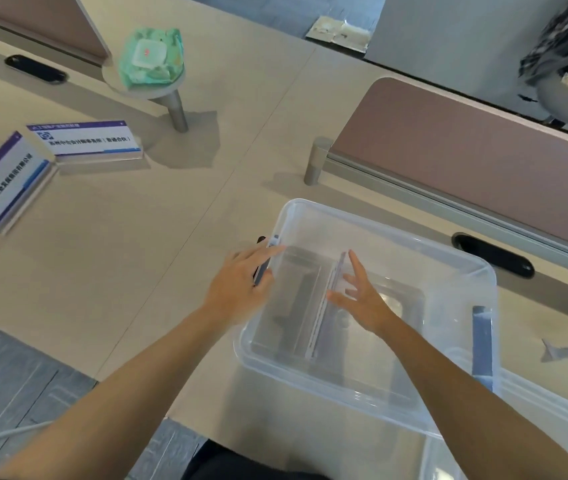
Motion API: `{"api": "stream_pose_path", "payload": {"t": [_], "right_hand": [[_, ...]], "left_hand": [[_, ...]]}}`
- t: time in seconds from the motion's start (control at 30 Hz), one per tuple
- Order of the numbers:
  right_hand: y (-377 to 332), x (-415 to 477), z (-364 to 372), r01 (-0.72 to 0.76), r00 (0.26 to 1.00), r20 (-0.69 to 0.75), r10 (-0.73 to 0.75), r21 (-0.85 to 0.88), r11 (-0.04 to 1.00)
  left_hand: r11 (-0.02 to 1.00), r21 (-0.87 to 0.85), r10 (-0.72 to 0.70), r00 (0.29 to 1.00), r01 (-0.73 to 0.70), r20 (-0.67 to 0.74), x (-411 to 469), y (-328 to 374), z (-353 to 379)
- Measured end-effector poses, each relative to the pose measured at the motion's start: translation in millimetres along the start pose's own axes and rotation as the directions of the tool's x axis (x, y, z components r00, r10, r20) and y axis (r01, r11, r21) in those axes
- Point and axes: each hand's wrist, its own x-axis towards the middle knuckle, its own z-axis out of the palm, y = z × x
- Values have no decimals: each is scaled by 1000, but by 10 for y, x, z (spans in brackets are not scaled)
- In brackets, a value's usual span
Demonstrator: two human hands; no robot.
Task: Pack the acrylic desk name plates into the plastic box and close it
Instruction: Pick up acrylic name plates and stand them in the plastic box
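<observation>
A clear plastic box (313, 211) stands open on the beige desk in front of me. Inside it an acrylic name plate (324, 303) stands on edge, seen from the side. My right hand (362, 296) is inside the box, its straight fingers against that plate. My left hand (241, 282) rests with extended fingers on the box's left rim, by its blue latch (267, 258). Two more name plates lie on the desk at the left: one (88, 140) faces me, the other (5, 181) is near the left edge.
The box's lid (552, 431) lies under or beside the box at bottom right. A green wipes pack (151, 57) sits on a small round stand. Brown desk dividers (466, 161) rise behind the box. A person sits at top right.
</observation>
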Motion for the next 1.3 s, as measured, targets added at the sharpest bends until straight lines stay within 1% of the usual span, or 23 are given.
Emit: {"api": "stream_pose_path", "payload": {"t": [0.07,0.13,0.2,0.27,0.37,0.53,0.77,0.93,1.3], "right_hand": [[107,-65,0,30,997,74,-21,-114,993],[176,-84,36,22,993,118,-2,-169,985],[193,-63,66,30,993,121,-13,-145,989],[160,-33,98,34,990,142,-21,-86,996],[124,34,182,49,985,166,-43,-36,998],[62,161,379,41,981,189,-45,25,999],[-53,284,542,115,964,242,-113,6,993],[-101,289,607,139,967,217,-135,-6,990],[-138,308,708,160,971,191,-146,-55,986]], "left_hand": [[1000,-23,13,1000,-13,7,-6,-6,-3],[999,-34,1,1000,0,11,-10,-8,-7],[999,-34,-15,1000,16,10,-14,4,-12],[999,-38,-28,1000,28,14,-16,37,-23],[992,-110,-65,998,67,17,-11,76,-47],[984,-130,-116,993,119,29,-13,106,-58],[981,-125,-141,989,147,52,-16,87,-58],[977,-131,-164,985,170,59,-19,97,-56],[981,-125,-139,989,145,56,-8,48,-40]]}}
